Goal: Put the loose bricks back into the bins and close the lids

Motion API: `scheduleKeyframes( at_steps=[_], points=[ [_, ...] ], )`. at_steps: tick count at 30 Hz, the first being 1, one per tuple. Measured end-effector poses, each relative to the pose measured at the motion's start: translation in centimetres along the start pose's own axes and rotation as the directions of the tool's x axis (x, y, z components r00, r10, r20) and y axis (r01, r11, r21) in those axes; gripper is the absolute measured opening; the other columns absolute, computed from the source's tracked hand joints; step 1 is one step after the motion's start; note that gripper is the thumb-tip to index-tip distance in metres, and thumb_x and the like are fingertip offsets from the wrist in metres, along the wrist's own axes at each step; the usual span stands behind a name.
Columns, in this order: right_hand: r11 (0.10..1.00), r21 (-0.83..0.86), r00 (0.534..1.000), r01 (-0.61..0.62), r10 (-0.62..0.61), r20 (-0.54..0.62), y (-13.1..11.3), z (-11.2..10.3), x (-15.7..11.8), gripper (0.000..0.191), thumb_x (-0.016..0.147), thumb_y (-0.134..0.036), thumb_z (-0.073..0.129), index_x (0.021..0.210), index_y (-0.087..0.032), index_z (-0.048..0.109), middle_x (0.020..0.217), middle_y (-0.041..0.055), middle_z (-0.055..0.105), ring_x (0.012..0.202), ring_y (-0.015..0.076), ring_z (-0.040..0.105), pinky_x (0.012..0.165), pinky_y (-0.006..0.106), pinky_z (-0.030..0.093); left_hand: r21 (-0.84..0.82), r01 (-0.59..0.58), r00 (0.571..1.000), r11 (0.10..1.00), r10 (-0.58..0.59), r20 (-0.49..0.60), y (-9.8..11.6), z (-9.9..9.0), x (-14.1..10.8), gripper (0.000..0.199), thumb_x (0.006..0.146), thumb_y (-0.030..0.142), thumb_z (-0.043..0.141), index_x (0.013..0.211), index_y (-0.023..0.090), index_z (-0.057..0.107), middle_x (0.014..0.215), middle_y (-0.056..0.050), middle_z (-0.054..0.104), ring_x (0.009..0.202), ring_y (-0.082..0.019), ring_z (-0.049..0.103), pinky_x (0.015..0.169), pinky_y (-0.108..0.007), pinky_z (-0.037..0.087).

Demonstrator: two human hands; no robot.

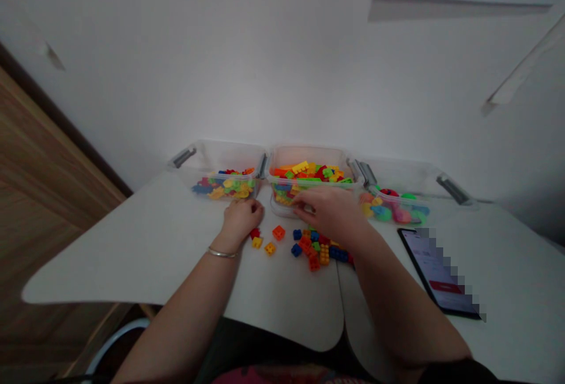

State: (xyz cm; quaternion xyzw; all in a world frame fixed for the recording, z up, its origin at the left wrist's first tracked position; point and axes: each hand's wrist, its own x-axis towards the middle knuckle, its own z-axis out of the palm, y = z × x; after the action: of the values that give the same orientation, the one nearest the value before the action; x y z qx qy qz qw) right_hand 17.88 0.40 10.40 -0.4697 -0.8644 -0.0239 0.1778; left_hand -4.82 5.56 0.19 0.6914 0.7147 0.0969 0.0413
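My left hand (242, 219), with a bangle (222, 252) at the wrist, rests on the table in front of the left bin (229, 148). Its fingers are curled in, and what they may hold is hidden. Just below it are a red block (255, 233), a yellow block (256, 242) and an orange block (278, 232). My right hand (331, 210) hovers at the front of the middle bin (315, 151), thumb and fingers together in a pinch; I cannot make out anything between them. Under that hand lies a loose pile of building blocks (313, 248), partly covered by the forearm.
Colourful building blocks (304, 167) fill the middle bin, and more blocks (229, 186) lie in the left one. The right bin (406, 169) holds round coloured toys (401, 213). A phone (435, 272) lies at the right. A wall stands behind the white table (154, 242).
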Motion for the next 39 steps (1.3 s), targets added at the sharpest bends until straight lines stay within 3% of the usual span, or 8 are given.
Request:
scheduleKeyframes(
  at_steps=[6,13,21,32,39],
  points=[
    [0.995,-0.1,0.962,0.015,0.013,0.274,-0.7,1.5,0.5,0.02,0.09,-0.03,0.063,0.106,-0.025,0.074,0.106,0.004,0.077,0.1,0.023,0.07,0.075,0.029,0.05,-0.007,0.014,1.0,1.0,-0.013,0.007,0.0,0.0,0.0,0.036,0.091,0.038,0.044,0.105,0.025,0.075,0.111,-0.007,0.075,0.107,-0.028,0.065,0.086,-0.035,0.05],
    [0.987,-0.15,0.906,0.059,0.01,0.423,-0.6,4.5,0.8,0.022,0.085,-0.022,0.065,0.105,-0.022,0.075,0.106,0.0092,0.077,0.1,0.0258,0.071,0.079,0.031,0.054,-0.002,0.024,1.0,1.0,-0.024,0.012,0.0,0.0,0.1,0.037,0.091,0.039,0.044,0.106,0.026,0.075,0.111,-0.007,0.075,0.106,-0.028,0.065,0.087,-0.037,0.051],
    [0.975,-0.205,0.908,0.089,0.006,0.419,-0.6,5.3,0.9,0.021,0.085,-0.024,0.065,0.101,-0.018,0.077,0.102,0.0124,0.077,0.098,0.0281,0.072,0.083,0.036,0.053,-0.006,0.007,1.0,1.0,-0.007,0.014,-0.1,0.0,0.1,0.037,0.091,0.038,0.044,0.106,0.025,0.075,0.111,-0.008,0.075,0.106,-0.028,0.065,0.087,-0.036,0.051],
    [0.976,-0.207,0.911,0.063,0.029,0.412,-0.4,5.7,1.1,0.019,0.086,-0.021,0.063,0.099,-0.018,0.077,0.101,0.012,0.077,0.097,0.027,0.072,0.08,0.034,0.054,-0.01,0.001,1.0,1.0,-0.001,0.004,-0.2,0.1,0.1,0.037,0.091,0.038,0.043,0.106,0.026,0.075,0.111,-0.007,0.075,0.107,-0.029,0.065,0.088,-0.038,0.051],
    [0.987,-0.133,0.929,0.089,-0.034,0.368,0.0,5.2,1.3,0.019,0.085,-0.021,0.063,0.098,-0.02,0.077,0.101,0.0091,0.077,0.099,0.0254,0.069,0.081,0.032,0.052,-0.03,0.005,1.0,1.0,-0.005,0.015,0.0,-0.1,0.1,0.036,0.091,0.037,0.044,0.105,0.024,0.075,0.112,-0.007,0.075,0.107,-0.028,0.065,0.088,-0.036,0.05]
  ],
)
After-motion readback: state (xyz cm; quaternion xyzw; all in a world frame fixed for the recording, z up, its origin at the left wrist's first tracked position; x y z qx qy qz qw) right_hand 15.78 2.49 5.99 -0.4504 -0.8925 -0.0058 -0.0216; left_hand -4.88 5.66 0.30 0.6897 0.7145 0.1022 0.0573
